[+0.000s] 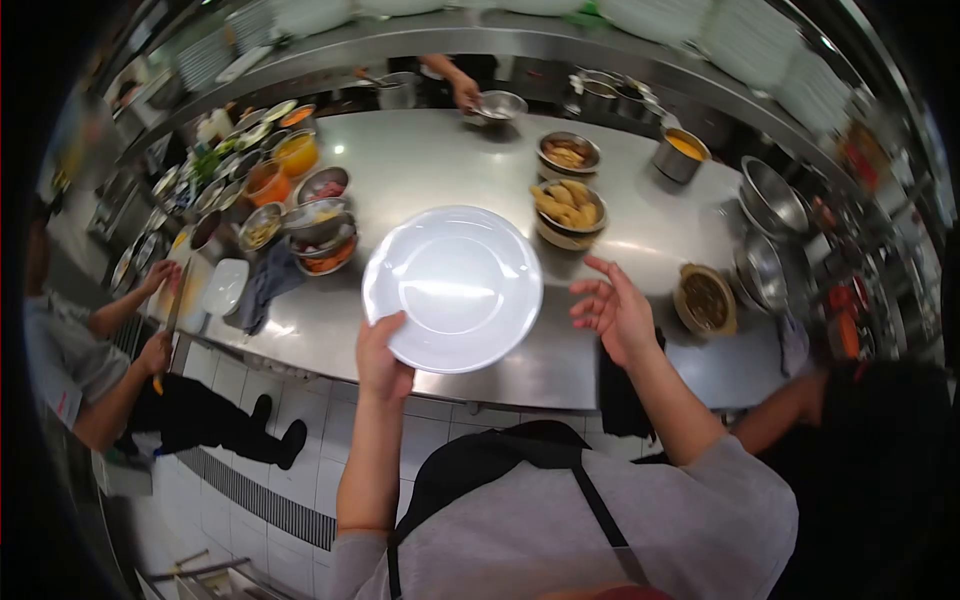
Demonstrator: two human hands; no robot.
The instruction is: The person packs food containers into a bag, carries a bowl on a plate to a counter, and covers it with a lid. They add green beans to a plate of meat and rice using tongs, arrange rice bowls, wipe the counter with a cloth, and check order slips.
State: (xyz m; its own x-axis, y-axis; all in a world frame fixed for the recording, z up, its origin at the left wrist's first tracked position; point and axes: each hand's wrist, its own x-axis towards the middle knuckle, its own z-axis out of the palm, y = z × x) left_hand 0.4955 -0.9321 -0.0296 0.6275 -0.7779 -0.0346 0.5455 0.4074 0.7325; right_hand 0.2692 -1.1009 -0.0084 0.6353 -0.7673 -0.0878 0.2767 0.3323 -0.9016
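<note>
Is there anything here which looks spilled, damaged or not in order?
Nothing looks clearly spilled or broken; the white plate in the left hand appears whole. Only the grey cloth seems untidy: it lies crumpled on the counter beside the white dish, near the edge.

This was a working kitchen, most likely a restaurant's. Food in metal bowls (568,238) and a pot (677,168) of orange liquid stood on a long steel counter (420,165), and stacks of white plates (742,42) filled the shelf (480,40) above it. At the left, a person (75,345) in a grey shirt held a long knife (180,295). A drain grate (255,497) crossed the white tiled floor (310,420).
</note>
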